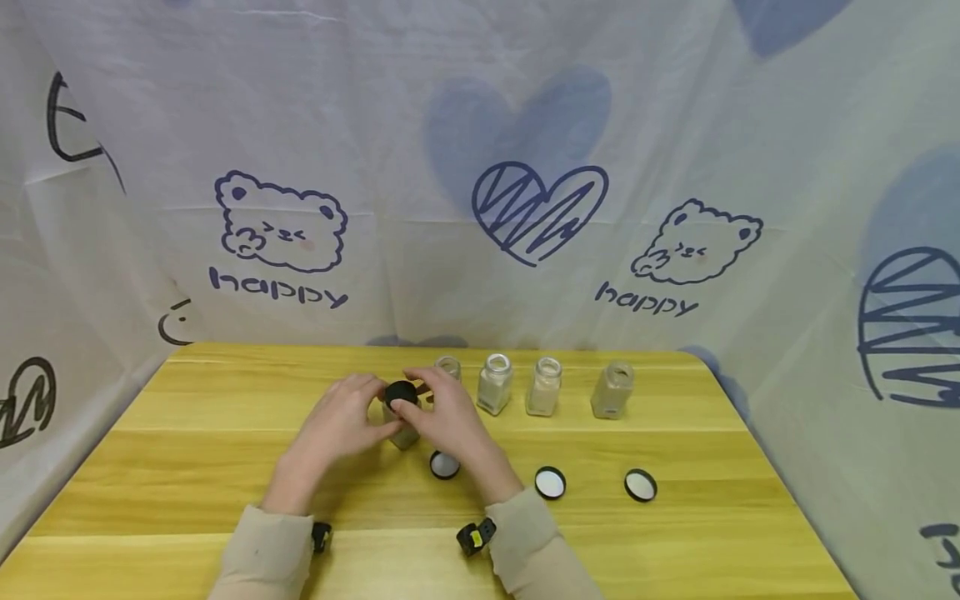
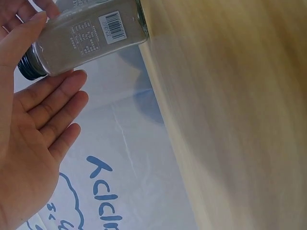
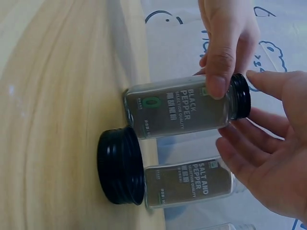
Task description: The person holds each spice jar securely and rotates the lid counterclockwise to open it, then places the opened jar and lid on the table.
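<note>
A glass black pepper jar (image 3: 158, 110) stands upright on the table, with a black screw lid (image 1: 401, 392) on its mouth. My left hand (image 1: 341, 421) grips the jar's body from the left; in the right wrist view its thumb presses the glass just below the lid. From the right, my right hand (image 1: 453, 417) holds the lid between thumb and fingers. A barcode and small print show on the jar's side in the left wrist view. Behind my right hand is an uncapped salt and pepper jar (image 3: 187, 184), partly hidden in the head view.
Three more uncapped glass jars stand to the right, a near one (image 1: 495, 385), a middle one (image 1: 543, 387) and a far-right one (image 1: 612, 390). Loose black lids lie in front: one (image 1: 445, 465) by my right wrist, others (image 1: 551, 482) (image 1: 641, 485) further right. A printed cloth (image 1: 405, 275) hangs behind the table.
</note>
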Demonstrator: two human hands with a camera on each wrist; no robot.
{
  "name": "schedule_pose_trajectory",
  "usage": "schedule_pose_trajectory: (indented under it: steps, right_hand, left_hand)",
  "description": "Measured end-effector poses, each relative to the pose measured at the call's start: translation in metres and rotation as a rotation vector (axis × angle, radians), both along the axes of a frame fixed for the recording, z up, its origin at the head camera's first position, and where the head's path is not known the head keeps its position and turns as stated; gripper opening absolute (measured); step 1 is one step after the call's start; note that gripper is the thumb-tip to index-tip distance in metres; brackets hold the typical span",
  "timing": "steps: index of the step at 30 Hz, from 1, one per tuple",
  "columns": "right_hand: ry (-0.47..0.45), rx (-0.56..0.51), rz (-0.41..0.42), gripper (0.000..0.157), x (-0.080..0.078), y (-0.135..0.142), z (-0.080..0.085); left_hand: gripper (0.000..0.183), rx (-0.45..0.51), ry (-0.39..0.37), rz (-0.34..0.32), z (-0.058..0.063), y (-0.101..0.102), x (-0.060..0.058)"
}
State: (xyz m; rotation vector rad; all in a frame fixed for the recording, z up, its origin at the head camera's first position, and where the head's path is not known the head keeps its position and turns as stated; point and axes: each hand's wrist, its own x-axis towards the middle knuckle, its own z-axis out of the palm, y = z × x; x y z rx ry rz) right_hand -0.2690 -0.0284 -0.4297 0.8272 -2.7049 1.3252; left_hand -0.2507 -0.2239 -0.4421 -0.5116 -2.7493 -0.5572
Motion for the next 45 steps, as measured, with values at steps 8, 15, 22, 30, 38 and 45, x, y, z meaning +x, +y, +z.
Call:
schedule_pose_trajectory:
  steps: [8,15,22,30,38,45]
  right_hand:
    - [0.043,-0.002,-0.087,0.049,0.001,-0.007,-0.005]
    - [0.078,0.022,-0.077,0.044,0.002,-0.007,-0.005]
    - [0.072,0.032,0.001,0.044,0.001,-0.003,0.000]
    - [0.029,0.077,0.071,0.044,0.001,0.000,0.004]
    - [0.076,-0.041,-0.029,0.043,0.005,-0.009,0.000]
    - [0.152,0.024,-0.067,0.034,0.007,-0.012,-0.003]
  left_hand:
    - [0.039,-0.025,-0.006,0.002,0.000,0.000,0.000]
    - [0.040,-0.042,-0.020,0.004,-0.003,0.000,0.000]
    - [0.042,-0.035,0.002,-0.002,-0.002,0.001,0.001]
    - [0.041,-0.024,-0.001,-0.007,-0.002,0.001,0.002]
    - [0.041,-0.033,-0.012,-0.001,-0.002,0.001,0.002]
    - [0.040,-0.034,-0.003,-0.008,-0.001,0.001,0.002]
